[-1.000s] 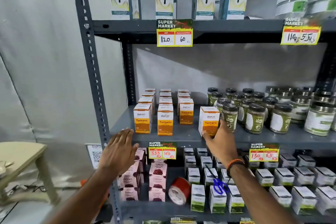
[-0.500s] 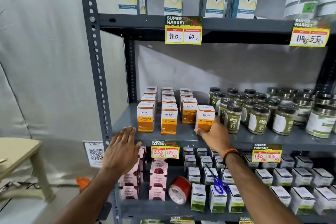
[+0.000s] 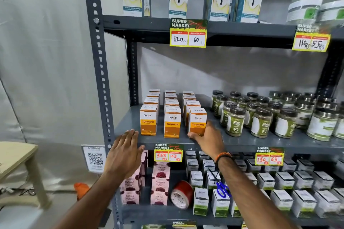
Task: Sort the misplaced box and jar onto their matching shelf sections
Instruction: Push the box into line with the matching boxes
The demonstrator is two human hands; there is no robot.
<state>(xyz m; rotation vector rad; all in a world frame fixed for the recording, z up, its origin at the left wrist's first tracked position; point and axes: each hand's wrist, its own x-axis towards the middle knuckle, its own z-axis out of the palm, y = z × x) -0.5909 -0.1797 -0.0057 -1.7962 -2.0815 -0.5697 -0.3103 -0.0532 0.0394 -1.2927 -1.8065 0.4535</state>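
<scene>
An orange and white turmeric box (image 3: 197, 121) stands at the front of the third row of matching boxes on the middle shelf (image 3: 242, 142). My right hand (image 3: 208, 140) grips its lower right side, thumb under its front corner. Two other front turmeric boxes (image 3: 148, 120) (image 3: 172, 122) stand to its left. To the right is a group of green-labelled jars (image 3: 235, 121) with dark lids. My left hand (image 3: 124, 154) hovers flat, fingers apart, at the shelf's front left edge, holding nothing.
The grey upright post (image 3: 100, 83) is just left of my left hand. Price tags (image 3: 168, 153) (image 3: 269, 156) hang on the shelf edge. Below are pink boxes (image 3: 160, 182), a red tape roll (image 3: 181, 194), blue scissors (image 3: 222, 189) and white boxes. A beige table (image 3: 16, 156) stands left.
My right hand has slid the turmeric box leftward from beside the jars into the front of the third box row. My left hand stayed near the shelf edge.
</scene>
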